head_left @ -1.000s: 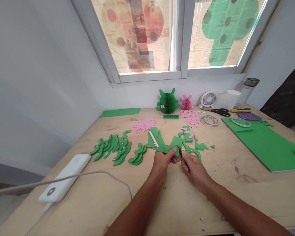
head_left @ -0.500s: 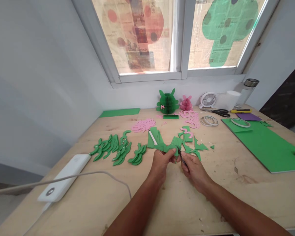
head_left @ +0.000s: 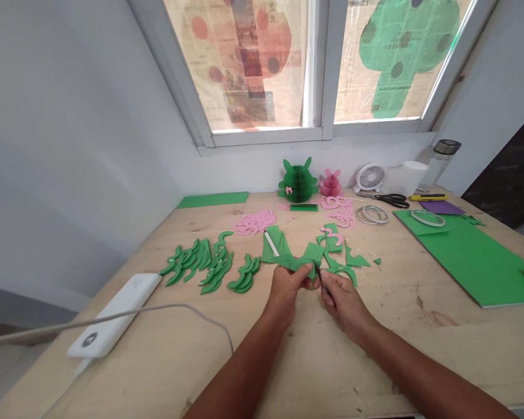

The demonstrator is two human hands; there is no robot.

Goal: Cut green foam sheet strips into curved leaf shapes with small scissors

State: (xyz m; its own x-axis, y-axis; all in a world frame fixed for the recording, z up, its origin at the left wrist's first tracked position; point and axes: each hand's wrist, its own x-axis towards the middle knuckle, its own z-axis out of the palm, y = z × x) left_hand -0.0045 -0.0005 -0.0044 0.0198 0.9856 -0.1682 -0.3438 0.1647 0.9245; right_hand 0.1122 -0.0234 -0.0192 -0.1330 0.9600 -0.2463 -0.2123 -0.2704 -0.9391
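Observation:
My left hand (head_left: pixel 288 284) pinches a piece of green paper (head_left: pixel 296 263) between thumb and fingers. Closed around a dark pair of scissors (head_left: pixel 324 281) is my right hand (head_left: pixel 343 297); the handles are mostly hidden, and the blades meet the right edge of the paper. Behind the held piece lies a green sheet with a white pen (head_left: pixel 271 243) on it. Green paper scraps (head_left: pixel 354 256) lie beyond my right hand, a pink curved cutout (head_left: pixel 332 235) among them. Left of my hands are piles of wavy green cutouts (head_left: pixel 218 265).
Pink cutouts (head_left: pixel 255 222), a green honeycomb paper figure (head_left: pixel 298 183) and a smaller pink one (head_left: pixel 330 184) stand or lie farther back. To the right are tape rolls (head_left: pixel 375 214), black-handled scissors (head_left: pixel 393 201) and large green sheets (head_left: pixel 467 256). A white power bank (head_left: pixel 117 314) with a cable sits left.
Almost nothing differs. The scissors and my right hand have shifted only very slightly against the green paper; my left hand keeps its hold.

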